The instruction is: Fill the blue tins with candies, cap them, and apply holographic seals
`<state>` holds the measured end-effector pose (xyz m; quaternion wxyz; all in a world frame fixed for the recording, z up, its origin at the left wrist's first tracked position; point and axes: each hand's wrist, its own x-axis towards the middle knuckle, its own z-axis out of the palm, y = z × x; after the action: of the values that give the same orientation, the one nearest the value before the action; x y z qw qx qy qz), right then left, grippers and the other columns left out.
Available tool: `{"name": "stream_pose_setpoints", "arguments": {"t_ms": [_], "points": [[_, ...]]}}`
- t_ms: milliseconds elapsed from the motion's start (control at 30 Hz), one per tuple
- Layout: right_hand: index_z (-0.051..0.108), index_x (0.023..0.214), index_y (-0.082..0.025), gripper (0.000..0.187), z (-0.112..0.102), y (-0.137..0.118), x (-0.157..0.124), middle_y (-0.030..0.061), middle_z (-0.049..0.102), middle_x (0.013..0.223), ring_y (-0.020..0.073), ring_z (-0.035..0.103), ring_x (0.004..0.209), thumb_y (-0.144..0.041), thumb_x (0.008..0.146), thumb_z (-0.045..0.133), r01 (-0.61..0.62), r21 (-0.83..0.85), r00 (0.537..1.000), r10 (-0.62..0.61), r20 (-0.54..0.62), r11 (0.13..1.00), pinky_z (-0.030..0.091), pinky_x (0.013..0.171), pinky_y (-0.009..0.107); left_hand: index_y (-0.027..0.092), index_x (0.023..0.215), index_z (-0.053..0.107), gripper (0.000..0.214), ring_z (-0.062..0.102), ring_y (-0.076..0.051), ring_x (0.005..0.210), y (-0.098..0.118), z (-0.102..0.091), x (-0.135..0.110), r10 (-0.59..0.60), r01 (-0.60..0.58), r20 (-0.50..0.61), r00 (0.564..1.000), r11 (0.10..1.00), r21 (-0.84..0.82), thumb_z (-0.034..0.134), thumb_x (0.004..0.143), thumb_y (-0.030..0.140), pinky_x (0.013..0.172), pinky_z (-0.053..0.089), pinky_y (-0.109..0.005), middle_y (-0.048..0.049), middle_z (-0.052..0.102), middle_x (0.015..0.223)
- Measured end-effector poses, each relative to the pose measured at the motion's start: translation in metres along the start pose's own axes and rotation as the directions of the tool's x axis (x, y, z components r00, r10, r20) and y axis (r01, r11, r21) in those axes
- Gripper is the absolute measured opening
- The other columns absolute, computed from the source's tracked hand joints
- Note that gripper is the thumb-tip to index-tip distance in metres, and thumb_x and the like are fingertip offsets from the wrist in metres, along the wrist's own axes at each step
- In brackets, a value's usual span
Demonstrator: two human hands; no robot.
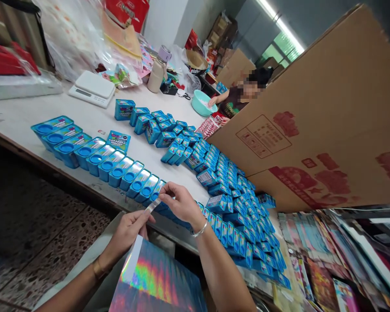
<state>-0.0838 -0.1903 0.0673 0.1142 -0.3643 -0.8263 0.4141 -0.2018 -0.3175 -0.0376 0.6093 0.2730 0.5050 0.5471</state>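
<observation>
A short, pale, shiny strip (153,205) is stretched between my two hands. My left hand (131,227) pinches its near end, while the fingers of my right hand (181,203) close on its far end. Just beyond them stands a row of blue plastic boxes (117,171), each with a round recess on its top face. My right hand is nearest to this row and hides part of it; whether it touches a box I cannot tell. Below my hands, a holographic silver sheet (162,277) with a white edge strip lies close to my body.
Many more blue boxes (214,173) crowd the white table (84,112). A large cardboard carton (312,130) rises at right. A kitchen scale (93,89), a bottle (157,73) and a turquoise basin (199,105) stand farther back. A co-worker (235,102) reaches into the basin.
</observation>
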Motion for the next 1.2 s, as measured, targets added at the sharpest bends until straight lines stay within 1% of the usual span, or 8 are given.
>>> {"name": "stream_pose_setpoints", "arguments": {"t_ms": [267, 500, 667, 767, 833, 1000, 1100, 1200], "points": [[0.058, 0.086, -0.022, 0.008, 0.008, 0.008, 0.012, 0.0, 0.064, 0.084, 0.0159, 0.056, 0.081, -0.017, 0.092, 0.054, 0.065, -0.35, 0.987, -0.113, -0.118, 0.935, 0.038, 0.07, 0.027, 0.017, 0.083, 0.069, 0.048, 0.054, -0.014, 0.04, -0.007, 0.009, 0.007, 0.026, -0.021, -0.117, 0.993, 0.999, 0.046, 0.055, 0.086, 0.063, 0.046, 0.04, -0.024, 0.004, 0.054, 0.039], [0.059, 0.088, -0.022, 0.008, 0.015, 0.014, 0.019, 0.0039, 0.061, 0.092, 0.0195, 0.053, 0.089, -0.018, 0.093, 0.054, 0.07, -0.484, 0.982, -0.147, -0.121, 0.872, 0.039, 0.076, 0.031, 0.017, 0.085, 0.07, 0.05, 0.052, -0.014, 0.039, -0.016, 0.011, 0.016, -0.015, 0.02, -0.146, 0.989, 0.999, 0.029, 0.056, 0.084, 0.065, 0.045, 0.038, -0.024, 0.0037, 0.054, 0.039], [0.059, 0.084, -0.021, 0.007, 0.02, 0.023, 0.027, 0.0054, 0.059, 0.105, 0.0196, 0.052, 0.097, -0.016, 0.09, 0.059, 0.083, -0.449, 0.981, -0.151, -0.118, 0.89, 0.039, 0.083, 0.032, 0.016, 0.079, 0.069, 0.052, 0.049, -0.013, 0.039, -0.023, 0.008, 0.028, 0.002, 0.004, -0.156, 0.988, 0.999, 0.041, 0.057, 0.083, 0.066, 0.044, 0.035, -0.024, 0.0021, 0.057, 0.043], [0.059, 0.09, -0.022, 0.005, 0.021, 0.028, 0.028, 0.0039, 0.059, 0.1, 0.0198, 0.053, 0.096, -0.017, 0.089, 0.06, 0.057, -0.397, 0.982, -0.122, -0.142, 0.916, 0.039, 0.085, 0.032, 0.016, 0.061, 0.066, 0.058, 0.049, -0.013, 0.039, -0.024, 0.006, 0.034, -0.011, 0.028, -0.177, 0.984, 0.995, 0.097, 0.058, 0.079, 0.071, 0.045, 0.034, -0.024, -0.0005, 0.057, 0.041], [0.058, 0.098, -0.023, 0.011, 0.022, 0.032, 0.03, 0.0032, 0.059, 0.1, 0.0202, 0.053, 0.097, -0.018, 0.088, 0.06, 0.045, -0.383, 0.979, -0.116, -0.166, 0.923, 0.04, 0.085, 0.033, 0.016, 0.053, 0.063, 0.064, 0.05, -0.014, 0.039, -0.025, 0.005, 0.038, -0.049, 0.07, -0.171, 0.984, 0.99, 0.122, 0.055, 0.078, 0.074, 0.045, 0.035, -0.026, -0.0028, 0.056, 0.04], [0.057, 0.108, -0.022, 0.02, 0.026, 0.034, 0.034, 0.005, 0.063, 0.104, 0.0214, 0.054, 0.099, -0.014, 0.09, 0.052, 0.034, -0.43, 0.968, -0.137, -0.211, 0.902, 0.042, 0.086, 0.034, 0.015, 0.059, 0.067, 0.064, 0.052, -0.016, 0.041, -0.029, 0.002, 0.04, -0.044, 0.064, -0.142, 0.989, 0.989, 0.136, 0.054, 0.077, 0.076, 0.045, 0.035, -0.026, -0.0049, 0.06, 0.045], [0.057, 0.12, -0.019, 0.029, 0.027, 0.021, 0.018, 0.0109, 0.062, 0.118, 0.0238, 0.053, 0.11, -0.012, 0.094, 0.044, 0.064, -0.466, 0.939, -0.211, -0.271, 0.883, 0.043, 0.093, 0.038, 0.015, 0.058, 0.065, 0.065, 0.056, -0.017, 0.046, -0.027, -0.003, 0.03, -0.009, 0.02, -0.092, 0.996, 0.993, 0.118, 0.049, 0.081, 0.074, 0.048, 0.039, -0.026, -0.0053, 0.061, 0.048], [0.055, 0.127, -0.02, 0.031, 0.031, 0.002, -0.027, 0.0127, 0.057, 0.128, 0.0239, 0.05, 0.119, -0.018, 0.097, 0.046, 0.155, -0.418, 0.898, -0.304, -0.318, 0.895, 0.043, 0.099, 0.038, 0.014, 0.071, 0.069, 0.06, 0.058, -0.017, 0.055, -0.021, -0.009, 0.011, 0.049, -0.04, -0.086, 0.995, 0.994, 0.104, 0.05, 0.084, 0.07, 0.054, 0.043, -0.025, -0.0033, 0.062, 0.054]]}}
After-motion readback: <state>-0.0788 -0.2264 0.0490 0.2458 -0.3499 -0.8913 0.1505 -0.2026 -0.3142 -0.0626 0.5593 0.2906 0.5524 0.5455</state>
